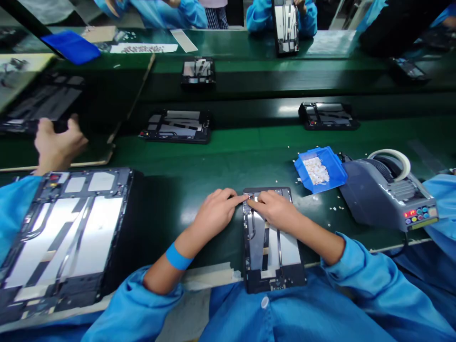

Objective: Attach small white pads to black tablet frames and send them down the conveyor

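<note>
An opened tablet (290, 247) with its inside parts bare lies lengthwise at the table's front edge, before my body. My left hand (217, 211), above a blue wristband, reaches in from the left; its index fingertip presses the tablet's upper left corner and the other fingers are curled. From the right, my right hand (276, 209) lies over the tablet's upper part, fingers bent. Its fingertip almost meets the left one at that corner. Any small piece between the fingertips is hidden.
At right, a blue tray (337, 178) of small white pieces stands beside a grey tape dispenser (381, 194). A stack of opened tablets (67, 237) stands at left, near a co-worker's hand (59, 145). More tablets (178, 126) lie along the green line; people in blue sit opposite.
</note>
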Action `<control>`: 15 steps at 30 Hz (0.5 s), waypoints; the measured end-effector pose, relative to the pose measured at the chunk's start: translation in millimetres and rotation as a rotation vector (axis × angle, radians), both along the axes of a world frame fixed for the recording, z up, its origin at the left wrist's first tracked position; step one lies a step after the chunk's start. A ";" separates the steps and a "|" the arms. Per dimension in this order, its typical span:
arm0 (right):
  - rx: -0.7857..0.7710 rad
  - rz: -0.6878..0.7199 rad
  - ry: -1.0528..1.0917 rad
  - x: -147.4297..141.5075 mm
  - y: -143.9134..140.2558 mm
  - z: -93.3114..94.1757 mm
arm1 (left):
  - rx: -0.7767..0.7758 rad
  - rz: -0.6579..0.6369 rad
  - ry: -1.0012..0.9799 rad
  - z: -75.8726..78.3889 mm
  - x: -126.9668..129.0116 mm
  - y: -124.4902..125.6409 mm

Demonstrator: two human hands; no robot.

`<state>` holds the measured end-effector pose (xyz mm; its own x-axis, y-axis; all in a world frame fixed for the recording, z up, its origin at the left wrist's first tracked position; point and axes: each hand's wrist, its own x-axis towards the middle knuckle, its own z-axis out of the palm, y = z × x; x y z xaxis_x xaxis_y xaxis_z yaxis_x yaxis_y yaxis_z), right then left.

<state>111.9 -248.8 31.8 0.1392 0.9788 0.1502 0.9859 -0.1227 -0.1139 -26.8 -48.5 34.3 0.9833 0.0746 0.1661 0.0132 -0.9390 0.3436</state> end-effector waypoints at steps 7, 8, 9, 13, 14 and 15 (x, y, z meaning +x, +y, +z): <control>-0.002 0.013 0.043 -3.2 6.0 9.4 | -0.387 0.273 0.036 16.7 27.3 -6.1; 0.021 0.019 0.098 -2.0 3.2 11.8 | -0.401 0.290 0.090 18.4 33.3 -6.1; 0.069 0.017 0.162 -1.5 -2.2 15.0 | -0.413 0.283 0.144 19.3 39.2 -5.4; 0.410 -0.141 0.442 -13.8 -50.2 29.9 | -0.484 0.233 0.225 16.4 57.0 2.4; 0.490 -0.214 0.511 -18.8 -66.5 31.4 | -0.499 0.222 0.223 14.0 60.3 5.3; 0.572 -0.312 0.582 -22.5 -83.7 30.9 | -0.514 0.216 0.221 10.8 63.7 8.9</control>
<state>89.4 -332.4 62.7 0.5958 0.6794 0.4284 0.6828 -0.1476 -0.7156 36.9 -39.6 45.1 0.9441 0.2933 -0.1507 0.3081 -0.6216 0.7202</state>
